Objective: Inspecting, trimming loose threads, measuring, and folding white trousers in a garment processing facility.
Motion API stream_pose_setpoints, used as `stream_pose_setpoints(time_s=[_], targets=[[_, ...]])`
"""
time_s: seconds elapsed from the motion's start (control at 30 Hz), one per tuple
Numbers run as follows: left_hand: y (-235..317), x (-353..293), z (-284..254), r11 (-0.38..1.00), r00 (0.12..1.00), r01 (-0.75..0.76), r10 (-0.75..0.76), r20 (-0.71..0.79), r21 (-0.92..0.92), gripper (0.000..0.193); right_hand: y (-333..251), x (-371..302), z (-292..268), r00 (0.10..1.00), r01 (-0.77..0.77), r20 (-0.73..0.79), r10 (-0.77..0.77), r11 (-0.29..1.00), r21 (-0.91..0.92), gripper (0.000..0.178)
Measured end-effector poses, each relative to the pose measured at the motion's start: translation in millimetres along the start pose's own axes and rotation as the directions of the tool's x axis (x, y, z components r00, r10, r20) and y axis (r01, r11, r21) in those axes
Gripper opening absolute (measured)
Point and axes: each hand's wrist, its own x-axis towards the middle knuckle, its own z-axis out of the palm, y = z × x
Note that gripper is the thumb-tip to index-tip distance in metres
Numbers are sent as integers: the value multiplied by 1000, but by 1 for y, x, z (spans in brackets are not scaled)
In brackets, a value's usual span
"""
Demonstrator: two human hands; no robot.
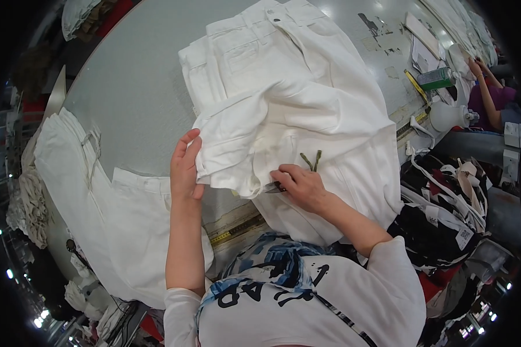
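Note:
White trousers [307, 110] lie bunched and overlapping on the table in front of me, a waistband with a button at their far end. My left hand [185, 168] grips the left edge of a folded part, lifting it slightly. My right hand [300, 186] is closed on a small pair of metal thread snips [270, 188], whose blades point left at the cloth's near edge. Its fingers cover most of the tool. Two short green prongs [311, 161] stick out beyond those fingers; whether they belong to the snips I cannot tell.
More white trousers [139, 231] hang over the table's near left edge. A yellow measuring tape [231, 231] runs along the front. At right are a green can [437, 78], a white spray bottle [448, 117] and a dark heap of fabric [440, 214]. Another person [486, 98] works beyond.

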Motion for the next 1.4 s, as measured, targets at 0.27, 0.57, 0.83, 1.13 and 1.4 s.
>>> stream_pose_setpoints(time_s=[0.27, 0.57, 0.83, 1.13, 1.4], targets=[[-3, -13, -31, 902, 990, 35, -90, 109, 430, 17, 31, 29, -59, 870, -311, -341, 358, 932, 185, 18], [-43, -55, -49, 498, 810, -217, -389, 440, 839, 19, 148, 172, -35, 784, -496, -519, 341, 846, -194, 20], [22, -13, 0, 140, 894, -414, 249, 373, 899, 11, 209, 187, -14, 510, -589, -592, 624, 755, 288, 14], [-15, 141, 162, 175, 518, -852, 406, 753, 493, 16, 213, 178, -8, 547, -367, -597, 587, 809, 459, 17], [-41, 223, 213, 128, 625, -744, 481, 614, 656, 12, 217, 179, -8, 530, -238, -606, 593, 790, 565, 12]])
